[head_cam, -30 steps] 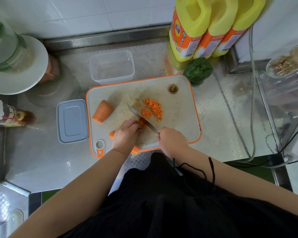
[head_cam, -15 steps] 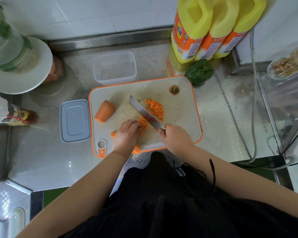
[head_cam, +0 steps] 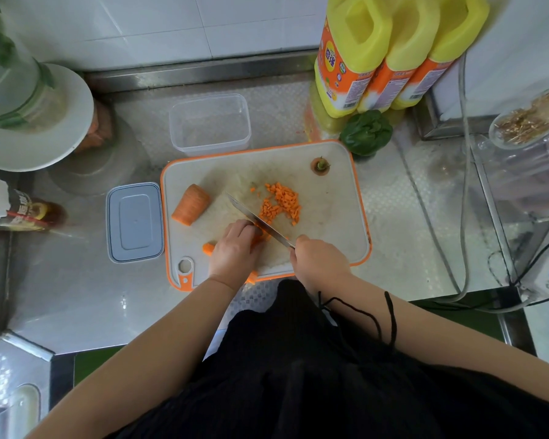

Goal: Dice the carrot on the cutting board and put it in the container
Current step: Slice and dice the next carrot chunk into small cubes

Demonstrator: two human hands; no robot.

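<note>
An orange-rimmed white cutting board (head_cam: 330, 217) lies on the steel counter. My left hand (head_cam: 235, 251) holds carrot strips (head_cam: 208, 248) down on the board's near side, fingers curled over them. My right hand (head_cam: 317, 264) grips the handle of a knife (head_cam: 257, 220), whose blade slants across the strips just right of my left fingers. A pile of diced carrot (head_cam: 281, 202) lies right of the blade. A whole carrot chunk (head_cam: 191, 208) sits at the board's left. The carrot top (head_cam: 320, 166) rests at the far right corner. The clear container (head_cam: 210, 123) stands open behind the board.
The container's grey lid (head_cam: 134, 221) lies left of the board. Three yellow oil jugs (head_cam: 390, 52) and a green pepper (head_cam: 365, 132) stand at the back right. A white plate with a bottle (head_cam: 23, 99) and a sauce bottle (head_cam: 19, 213) are left. Cables (head_cam: 463, 185) run at the right.
The knife rose and came back down on the strips, a bit nearer my left fingers. The diced pile has grown slightly. My left hand stayed on the carrot strips.
</note>
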